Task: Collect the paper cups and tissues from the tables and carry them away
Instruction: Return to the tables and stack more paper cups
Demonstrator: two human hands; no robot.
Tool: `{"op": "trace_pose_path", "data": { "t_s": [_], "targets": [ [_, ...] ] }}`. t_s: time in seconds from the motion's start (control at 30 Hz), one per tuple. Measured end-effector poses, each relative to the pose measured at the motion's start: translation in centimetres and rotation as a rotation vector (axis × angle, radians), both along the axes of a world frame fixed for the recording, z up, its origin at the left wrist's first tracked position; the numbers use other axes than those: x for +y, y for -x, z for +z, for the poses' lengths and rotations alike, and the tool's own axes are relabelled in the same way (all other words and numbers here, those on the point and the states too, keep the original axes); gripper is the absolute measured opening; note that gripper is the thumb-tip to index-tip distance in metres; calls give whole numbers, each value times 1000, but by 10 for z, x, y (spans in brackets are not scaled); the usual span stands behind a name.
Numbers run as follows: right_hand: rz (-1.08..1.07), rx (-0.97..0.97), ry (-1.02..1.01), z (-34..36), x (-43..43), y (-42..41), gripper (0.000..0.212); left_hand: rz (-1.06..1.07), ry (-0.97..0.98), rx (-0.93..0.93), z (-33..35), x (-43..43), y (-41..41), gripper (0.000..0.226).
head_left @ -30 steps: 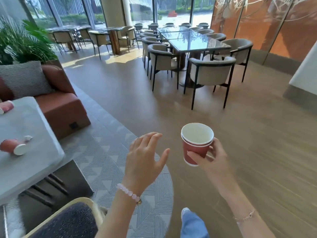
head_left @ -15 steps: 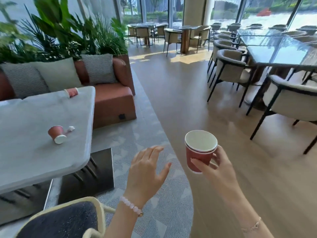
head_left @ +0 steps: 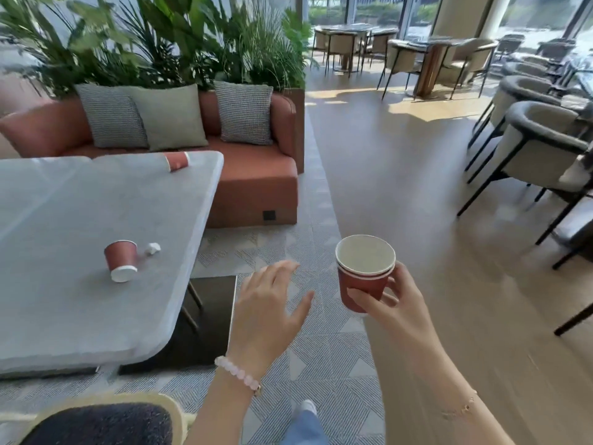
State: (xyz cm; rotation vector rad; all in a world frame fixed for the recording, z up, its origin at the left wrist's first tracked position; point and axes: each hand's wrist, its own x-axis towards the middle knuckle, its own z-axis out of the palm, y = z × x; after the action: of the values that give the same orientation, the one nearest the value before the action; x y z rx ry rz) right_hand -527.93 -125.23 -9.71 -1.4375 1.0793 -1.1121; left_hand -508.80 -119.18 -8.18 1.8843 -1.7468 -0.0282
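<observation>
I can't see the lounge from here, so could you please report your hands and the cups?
Right hand grips stacked cups. Left hand open, empty. Tipped cup, tissue, far cup on grey table. Nothing in the way.

Sunlit lounge w/ wood floor, gray rug, rust sofa + cushions, plants behind, chairs at rt.

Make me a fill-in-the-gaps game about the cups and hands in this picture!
1. The right hand holds two stacked red ____.
2. The near cup on the table lies on its ____.
3. Right beside that cup lies a small crumpled white ____.
4. The left hand holds ____.

Missing words: cups; side; tissue; nothing.
</observation>
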Motion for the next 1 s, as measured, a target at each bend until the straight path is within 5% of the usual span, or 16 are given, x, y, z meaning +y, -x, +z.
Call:
{"op": "trace_pose_path", "data": {
  "t_s": [0.47,1.0],
  "targets": [
    [146,-16,6,21,-211,-138,55,180,72,-30,26,-178,-124,42],
    [594,13,-3,19,-437,-310,54,590,56,-123,19,-344,-245,39]
  ]
}}
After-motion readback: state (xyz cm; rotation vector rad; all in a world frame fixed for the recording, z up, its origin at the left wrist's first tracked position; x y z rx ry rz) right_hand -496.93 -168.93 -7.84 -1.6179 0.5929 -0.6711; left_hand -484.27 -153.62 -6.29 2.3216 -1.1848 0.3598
